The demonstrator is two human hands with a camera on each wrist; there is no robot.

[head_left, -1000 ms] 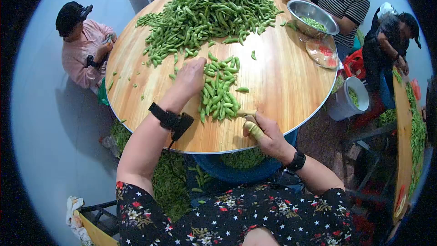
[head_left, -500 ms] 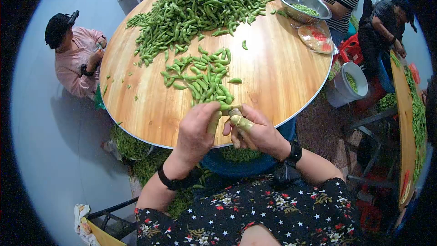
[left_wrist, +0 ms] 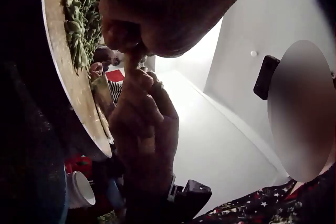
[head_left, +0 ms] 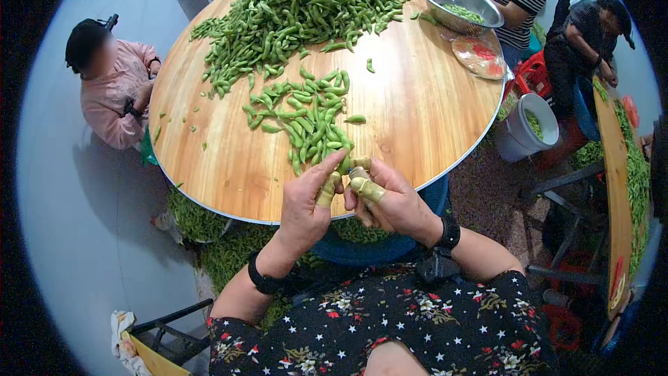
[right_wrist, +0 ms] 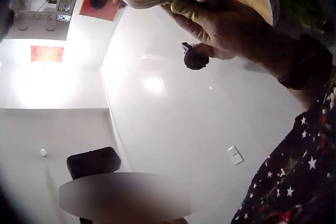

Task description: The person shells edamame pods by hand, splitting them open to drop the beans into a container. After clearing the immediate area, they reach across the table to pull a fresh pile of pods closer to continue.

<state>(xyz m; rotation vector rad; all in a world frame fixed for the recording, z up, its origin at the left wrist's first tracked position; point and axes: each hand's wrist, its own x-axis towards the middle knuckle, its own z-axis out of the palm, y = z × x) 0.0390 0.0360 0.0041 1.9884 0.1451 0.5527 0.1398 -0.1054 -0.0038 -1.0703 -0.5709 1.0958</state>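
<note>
Over the near edge of the table, my left hand (head_left: pixel 306 205) pinches a green soybean pod (head_left: pixel 344 162) between thumb and fingers. My right hand (head_left: pixel 393 198) meets it from the right, its fingers curled and its thumb and index fingertip at the pod's near end. Yellowish wrapping covers both thumbs and the right index finger. In the left wrist view both hands come together, dark against the light. The right wrist view shows the right hand (right_wrist: pixel 231 27) touching the left at the fingertips. Just beyond lies a small spread of soybean pods (head_left: pixel 309 122).
A large heap of pods (head_left: pixel 306 14) covers the far side of the round wooden table (head_left: pixel 431 118). A steel bowl (head_left: pixel 459 5) of shelled beans stands at the right rim, beside a plastic-wrapped plate (head_left: pixel 479 56). Below is a blue tub (head_left: pixel 369 251). Other people sit around.
My left hand has come back from the small spread of pods to my right hand, bringing a pod. Some pods have been drawn out leftward from the heap. The head view has shifted slightly.
</note>
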